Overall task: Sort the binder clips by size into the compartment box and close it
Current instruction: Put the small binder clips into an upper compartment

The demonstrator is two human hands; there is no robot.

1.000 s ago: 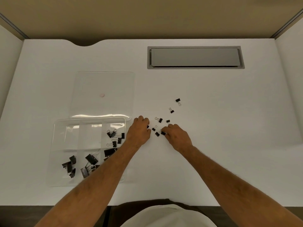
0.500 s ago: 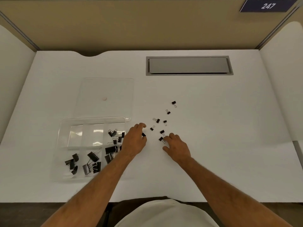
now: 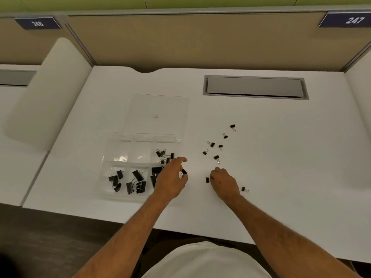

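Note:
A clear compartment box (image 3: 112, 149) lies open on the white desk, its lid (image 3: 160, 109) flat behind it. Small black clips (image 3: 163, 155) fill its far right cell; bigger clips (image 3: 136, 180) lie in the near cells. My left hand (image 3: 170, 179) hovers at the box's right edge, pinching a small black clip (image 3: 184, 171). My right hand (image 3: 223, 182) rests on the desk, fingers closed on another small clip (image 3: 207, 179). Several small clips (image 3: 216, 158) lie scattered beyond my right hand, and one clip (image 3: 244, 189) sits to its right.
A grey cable hatch (image 3: 255, 87) is set into the desk at the back right. White side dividers (image 3: 46, 93) and a tan back panel enclose the desk. A pink dot (image 3: 155, 116) marks the lid.
Both hands have drawn back toward me, each with a small clip. The left hand has shifted toward the box. The camera has tilted up, showing more of the partition.

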